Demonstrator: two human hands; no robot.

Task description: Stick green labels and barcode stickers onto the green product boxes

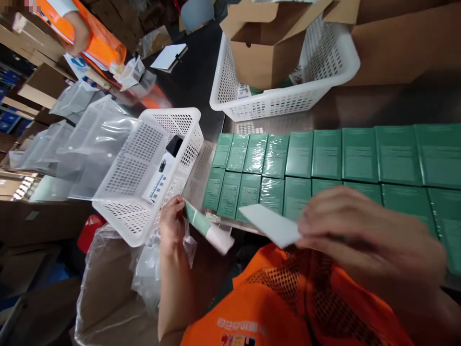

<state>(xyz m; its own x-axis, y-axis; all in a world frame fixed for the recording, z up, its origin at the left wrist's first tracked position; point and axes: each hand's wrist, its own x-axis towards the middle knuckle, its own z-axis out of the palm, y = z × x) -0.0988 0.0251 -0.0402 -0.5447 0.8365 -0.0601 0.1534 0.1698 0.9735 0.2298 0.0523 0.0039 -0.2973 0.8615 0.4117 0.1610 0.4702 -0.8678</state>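
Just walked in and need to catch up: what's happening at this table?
A person in an orange vest is handling packaging. The left hand holds a green and white tube by its end, beside a white basket. The right hand holds a pale flat card above two rows of green boxes laid flat on the table, some film-wrapped. A second white basket behind holds an open cardboard box. Another person's hand shows top left.

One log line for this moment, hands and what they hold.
left hand: holds green-and-white tube | right hand: holds pale flat card | table: two rows of green boxes | white basket at left
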